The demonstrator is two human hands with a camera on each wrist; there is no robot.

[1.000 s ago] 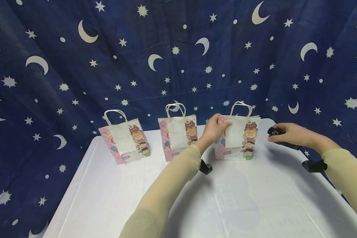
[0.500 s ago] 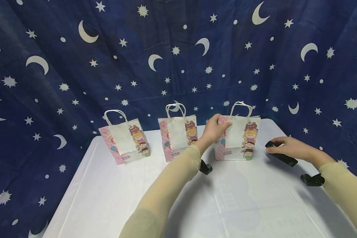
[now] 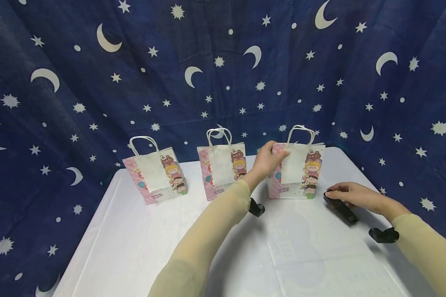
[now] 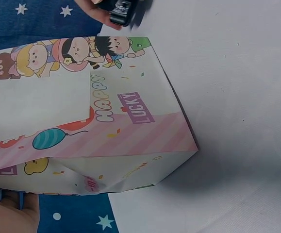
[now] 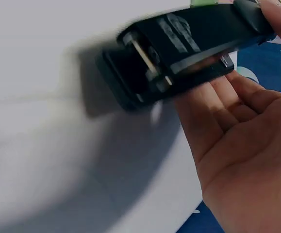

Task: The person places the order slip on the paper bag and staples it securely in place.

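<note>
My right hand grips a black stapler low over the right side of the table, its long body pointing toward me. In the right wrist view the thumb presses the top end of the stapler and the fingers support it from below; its hinge end shows a metal rod. My left hand pinches the upper left edge of the rightmost paper gift bag, thumb in front and fingers behind. That bag stands upright, and the left wrist view shows its printed front and side.
Two matching gift bags stand to the left: a middle bag partly behind my left forearm, and a left bag turned at an angle. All rest on a white-covered table. A dark blue curtain with moons and stars hangs behind.
My right hand has come down and a little left with the stapler, which has swung to point more toward me. The left hand and the bags have stayed in place.
</note>
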